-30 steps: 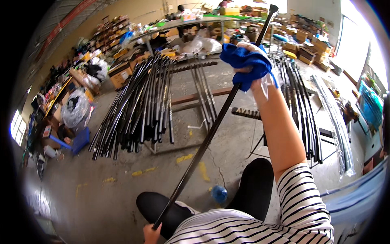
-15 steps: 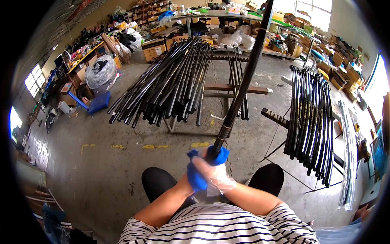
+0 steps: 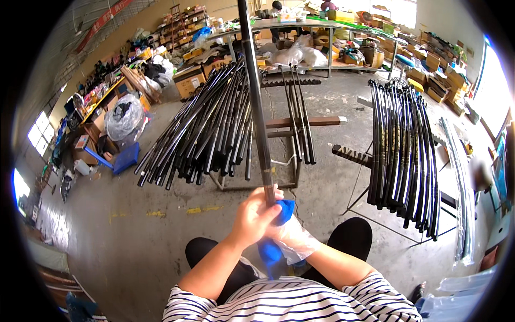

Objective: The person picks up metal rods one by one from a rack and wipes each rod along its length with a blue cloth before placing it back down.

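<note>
A long black fishing rod (image 3: 257,107) rises from my hands, nearly upright with its top leaning slightly left and passing out of view. My bare left hand (image 3: 251,217) is closed around it, thumb along its side. Just below, my right hand (image 3: 294,237), in a loose clear plastic glove, grips a blue cloth (image 3: 286,211) against the rod. More blue cloth hangs under that hand, blurred. The rod's lower end is hidden by my hands.
Ahead on the left, a stand bears a fanned heap of black rods (image 3: 209,129), with several more (image 3: 300,118) beside it. Another rack of rods (image 3: 405,155) stands right, near plastic-wrapped lengths (image 3: 458,188). A blue step stool (image 3: 126,158) sits left; a cluttered workbench (image 3: 300,22) is behind.
The rod has swung from leaning right to nearly upright. My left hand has shifted off the blue cloth onto the rod above it. The right hand still grips the cloth.
</note>
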The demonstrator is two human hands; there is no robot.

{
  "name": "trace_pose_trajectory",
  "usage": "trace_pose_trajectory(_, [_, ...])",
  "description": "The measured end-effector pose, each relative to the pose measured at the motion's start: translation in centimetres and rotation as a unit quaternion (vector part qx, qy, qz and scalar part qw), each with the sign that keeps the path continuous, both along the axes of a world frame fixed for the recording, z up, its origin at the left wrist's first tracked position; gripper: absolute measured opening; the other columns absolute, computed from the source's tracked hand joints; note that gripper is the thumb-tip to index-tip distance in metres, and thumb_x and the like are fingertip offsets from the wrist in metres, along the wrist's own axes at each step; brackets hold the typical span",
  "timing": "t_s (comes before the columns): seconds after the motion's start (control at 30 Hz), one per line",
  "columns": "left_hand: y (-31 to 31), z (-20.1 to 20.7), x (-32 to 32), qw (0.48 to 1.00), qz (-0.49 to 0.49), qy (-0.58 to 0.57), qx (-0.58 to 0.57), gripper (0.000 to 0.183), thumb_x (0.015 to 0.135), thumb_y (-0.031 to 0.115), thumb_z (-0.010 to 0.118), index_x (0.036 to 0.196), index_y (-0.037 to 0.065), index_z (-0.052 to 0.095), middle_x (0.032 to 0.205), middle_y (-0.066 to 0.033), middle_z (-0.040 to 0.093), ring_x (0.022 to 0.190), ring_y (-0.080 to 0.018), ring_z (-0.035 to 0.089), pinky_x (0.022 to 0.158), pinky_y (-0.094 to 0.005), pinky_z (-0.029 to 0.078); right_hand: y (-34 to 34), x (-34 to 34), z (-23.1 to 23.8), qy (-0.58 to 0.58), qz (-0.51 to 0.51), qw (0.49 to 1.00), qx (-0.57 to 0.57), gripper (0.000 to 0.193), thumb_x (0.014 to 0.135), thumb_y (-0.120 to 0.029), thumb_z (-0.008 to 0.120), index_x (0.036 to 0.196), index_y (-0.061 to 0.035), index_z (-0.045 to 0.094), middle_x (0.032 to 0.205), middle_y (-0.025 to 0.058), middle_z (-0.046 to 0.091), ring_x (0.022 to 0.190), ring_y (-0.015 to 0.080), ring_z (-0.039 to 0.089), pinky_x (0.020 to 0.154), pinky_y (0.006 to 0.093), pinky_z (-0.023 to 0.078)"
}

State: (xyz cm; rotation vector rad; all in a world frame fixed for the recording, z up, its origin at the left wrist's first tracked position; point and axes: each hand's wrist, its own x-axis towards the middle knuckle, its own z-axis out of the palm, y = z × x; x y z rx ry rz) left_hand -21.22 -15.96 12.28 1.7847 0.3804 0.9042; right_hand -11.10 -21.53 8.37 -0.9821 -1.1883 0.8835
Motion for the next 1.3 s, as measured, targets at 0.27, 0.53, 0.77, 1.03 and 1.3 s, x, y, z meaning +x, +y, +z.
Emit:
trace_pose_trajectory(0.27, [2.2,-4.3,5.2,0.990,0.036,0.138,0.012,0.023,0.089,0.024,0.056,0.090,0.001,0.057,0.078,-0.0060,0.063,0.076,-0.0134,0.060,0.071,-0.0278,0.048,0.0,4.3,-2.4,0.076,0.040,0.995,-0.051,0.028,0.075,-0.014,0.065,0.097,-0.0053,0.050,0.079,0.0017,0.053,0.069,0.0114,0.052,0.060,0.0286,0.045])
trace_pose_trajectory(0.53, [10.9,-4.5,12.6,0.908,0.290,0.218,0.208,0.025,0.080,0.019,0.058,0.073,-0.003,0.049,0.060,-0.0171,0.055,0.054,-0.0273,0.057,0.050,-0.0362,0.042,0.6,13.1,-12.1,0.144,-0.066,0.940,-0.302,0.022,0.070,-0.015,0.070,0.083,-0.0059,0.055,0.072,0.0032,0.056,0.066,0.0138,0.055,0.060,0.0300,0.047])
trace_pose_trajectory(0.77, [14.9,-7.3,20.0,0.859,0.276,0.402,0.154,0.033,0.073,0.023,0.055,0.080,-0.009,0.057,0.081,-0.0294,0.059,0.080,-0.0412,0.060,0.072,-0.0457,0.048,2.3,15.1,-13.3,0.209,-0.106,0.938,-0.257,0.021,0.072,-0.009,0.069,0.084,-0.0077,0.051,0.071,0.0007,0.052,0.061,0.0122,0.053,0.055,0.0277,0.045])
trace_pose_trajectory(1.03, [16.6,-9.6,23.7,0.869,0.273,0.396,0.116,0.033,0.072,0.023,0.055,0.079,-0.010,0.058,0.082,-0.0295,0.060,0.082,-0.0415,0.060,0.075,-0.0446,0.048,2.2,15.9,-11.2,0.246,-0.115,0.922,-0.277,0.016,0.074,-0.010,0.066,0.082,-0.0069,0.052,0.068,0.0025,0.053,0.059,0.0134,0.054,0.052,0.0293,0.046])
trace_pose_trajectory(1.3, [16.6,-8.9,22.2,0.864,0.274,0.365,0.213,0.038,0.081,0.031,0.060,0.100,-0.002,0.057,0.101,-0.0227,0.056,0.090,-0.0380,0.057,0.077,-0.0429,0.048,3.2,15.5,-13.8,0.229,-0.147,0.923,-0.273,0.021,0.070,-0.007,0.070,0.082,-0.0074,0.052,0.070,0.0015,0.055,0.059,0.0116,0.053,0.052,0.0272,0.046])
